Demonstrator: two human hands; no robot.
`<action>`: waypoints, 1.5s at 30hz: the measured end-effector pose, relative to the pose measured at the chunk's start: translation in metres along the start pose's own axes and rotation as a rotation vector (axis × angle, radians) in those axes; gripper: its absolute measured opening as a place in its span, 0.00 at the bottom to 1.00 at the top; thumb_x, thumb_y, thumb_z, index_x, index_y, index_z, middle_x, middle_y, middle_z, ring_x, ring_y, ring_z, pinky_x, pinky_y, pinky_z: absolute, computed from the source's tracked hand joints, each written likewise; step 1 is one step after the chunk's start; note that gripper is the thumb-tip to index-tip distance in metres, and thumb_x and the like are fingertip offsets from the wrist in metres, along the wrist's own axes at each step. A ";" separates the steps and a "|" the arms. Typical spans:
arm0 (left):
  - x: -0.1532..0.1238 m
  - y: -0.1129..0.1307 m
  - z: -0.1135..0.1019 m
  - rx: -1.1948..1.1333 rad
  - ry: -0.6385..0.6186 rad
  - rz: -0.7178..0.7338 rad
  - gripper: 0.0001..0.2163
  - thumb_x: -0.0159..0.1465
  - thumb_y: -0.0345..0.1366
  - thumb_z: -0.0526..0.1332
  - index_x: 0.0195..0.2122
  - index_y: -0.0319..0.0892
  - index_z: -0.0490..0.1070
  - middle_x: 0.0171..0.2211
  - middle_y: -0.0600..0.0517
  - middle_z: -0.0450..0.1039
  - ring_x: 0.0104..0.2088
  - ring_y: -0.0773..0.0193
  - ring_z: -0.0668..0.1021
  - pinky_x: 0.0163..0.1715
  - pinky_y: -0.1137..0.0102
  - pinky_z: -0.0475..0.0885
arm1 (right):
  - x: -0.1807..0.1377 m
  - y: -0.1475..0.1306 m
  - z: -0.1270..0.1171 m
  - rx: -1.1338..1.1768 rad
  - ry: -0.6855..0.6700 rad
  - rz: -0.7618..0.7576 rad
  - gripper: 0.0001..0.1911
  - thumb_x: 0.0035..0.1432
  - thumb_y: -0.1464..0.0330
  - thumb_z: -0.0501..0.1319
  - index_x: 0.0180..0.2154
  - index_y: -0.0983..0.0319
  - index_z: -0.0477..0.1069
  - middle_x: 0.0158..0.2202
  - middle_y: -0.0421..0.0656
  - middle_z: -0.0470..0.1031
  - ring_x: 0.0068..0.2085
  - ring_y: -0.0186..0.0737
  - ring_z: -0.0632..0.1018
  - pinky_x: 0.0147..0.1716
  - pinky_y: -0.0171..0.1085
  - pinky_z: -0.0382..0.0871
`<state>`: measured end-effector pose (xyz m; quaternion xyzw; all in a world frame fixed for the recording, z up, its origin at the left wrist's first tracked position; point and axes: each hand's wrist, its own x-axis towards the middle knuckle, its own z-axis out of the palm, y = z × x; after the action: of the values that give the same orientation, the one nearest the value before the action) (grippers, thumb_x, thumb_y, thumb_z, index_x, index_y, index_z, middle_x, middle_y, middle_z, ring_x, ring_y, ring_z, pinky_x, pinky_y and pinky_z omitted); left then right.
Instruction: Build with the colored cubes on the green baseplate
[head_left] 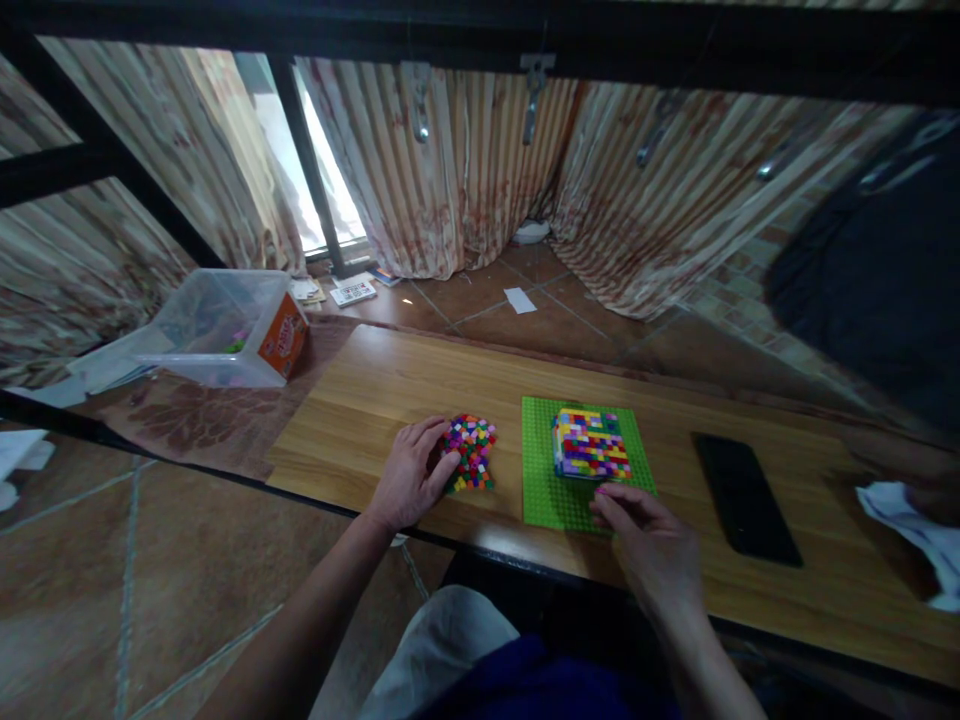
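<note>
A pile of small loose toy bricks [474, 450] in many colours lies on the wooden table. My left hand [414, 468] rests along the pile's left edge, thumb and fingers apart, touching some bricks. Right of the pile is a green studded baseplate [541, 490]. On it stands a block built of multicoloured toy bricks [591, 445], with a gap showing green and blue near its top right. My right hand [649, 525] is over the baseplate's front right corner, close below the block. Its thumb and forefinger pinch a small pink toy brick [601, 490].
A black phone [746, 497] lies on the table [375, 385] to the right. At the far right, another person's hand [930, 500] is near a white cloth or paper [911, 530]. A clear plastic box [217, 330] with an orange label stands beyond the table's left end.
</note>
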<state>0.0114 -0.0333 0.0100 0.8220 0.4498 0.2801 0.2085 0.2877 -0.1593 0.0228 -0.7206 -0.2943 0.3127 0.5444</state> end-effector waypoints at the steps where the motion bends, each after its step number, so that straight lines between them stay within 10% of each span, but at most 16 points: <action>1: 0.000 0.000 0.000 0.000 0.001 0.000 0.20 0.68 0.45 0.54 0.57 0.42 0.68 0.58 0.43 0.69 0.58 0.53 0.71 0.60 0.53 0.65 | 0.002 0.000 -0.001 -0.039 0.011 -0.040 0.16 0.47 0.56 0.70 0.35 0.61 0.78 0.33 0.44 0.80 0.31 0.41 0.80 0.32 0.40 0.77; 13: 0.000 -0.002 0.001 0.004 0.013 0.015 0.19 0.68 0.45 0.55 0.56 0.41 0.68 0.57 0.43 0.70 0.58 0.53 0.71 0.59 0.53 0.65 | 0.015 -0.005 0.011 -0.587 0.093 -0.687 0.15 0.64 0.61 0.56 0.38 0.61 0.79 0.38 0.47 0.77 0.41 0.42 0.77 0.42 0.43 0.73; 24: 0.000 -0.001 0.002 0.012 0.011 0.009 0.19 0.68 0.45 0.54 0.56 0.41 0.68 0.58 0.43 0.69 0.58 0.53 0.70 0.60 0.52 0.65 | 0.018 -0.004 0.011 -0.467 0.182 -0.501 0.16 0.58 0.55 0.62 0.36 0.59 0.80 0.40 0.46 0.73 0.37 0.40 0.74 0.33 0.39 0.68; 34: 0.000 -0.001 0.002 0.009 0.015 0.009 0.19 0.68 0.46 0.55 0.56 0.43 0.67 0.58 0.44 0.69 0.58 0.53 0.71 0.59 0.53 0.65 | 0.024 0.003 0.012 -0.337 0.290 -0.213 0.37 0.46 0.52 0.68 0.54 0.65 0.69 0.49 0.53 0.72 0.42 0.45 0.75 0.44 0.46 0.69; 45: 0.000 -0.002 0.003 0.028 0.011 0.018 0.19 0.68 0.46 0.55 0.56 0.42 0.67 0.58 0.43 0.69 0.58 0.53 0.70 0.59 0.54 0.65 | 0.028 0.009 0.019 -0.180 0.225 -0.170 0.34 0.46 0.54 0.68 0.52 0.64 0.70 0.48 0.51 0.76 0.44 0.45 0.77 0.47 0.47 0.68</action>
<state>0.0116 -0.0323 0.0064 0.8272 0.4475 0.2802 0.1921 0.2910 -0.1285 0.0061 -0.7695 -0.3183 0.1553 0.5315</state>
